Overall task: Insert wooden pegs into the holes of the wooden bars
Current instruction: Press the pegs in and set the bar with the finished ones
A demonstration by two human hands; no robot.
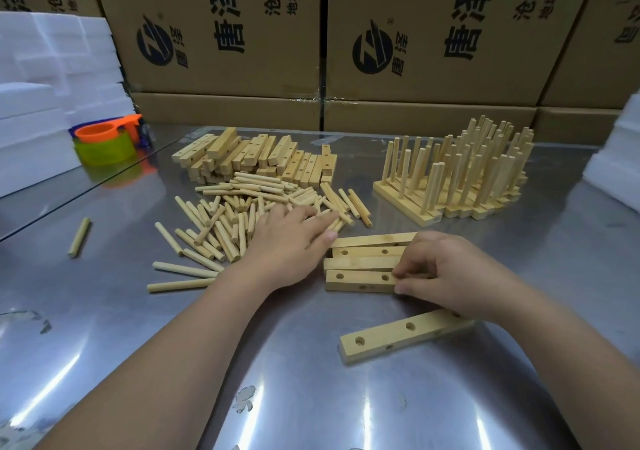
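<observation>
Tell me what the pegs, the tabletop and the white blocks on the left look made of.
Pegs: pale bare wood, with faint grain and no gloss.
Tabletop: polished metal, probably stainless steel; it shows bright glare streaks and mirrors the coloured cups.
White blocks: foam, likely polystyrene; matte, slightly grainy, stacked in slabs.

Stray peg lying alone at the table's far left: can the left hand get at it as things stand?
Probably yes. The left hand rests with straight fingers on the loose peg pile. Between it and the stray peg lie only flat pegs and bare steel table, nothing tall to block a sideways reach.
</observation>
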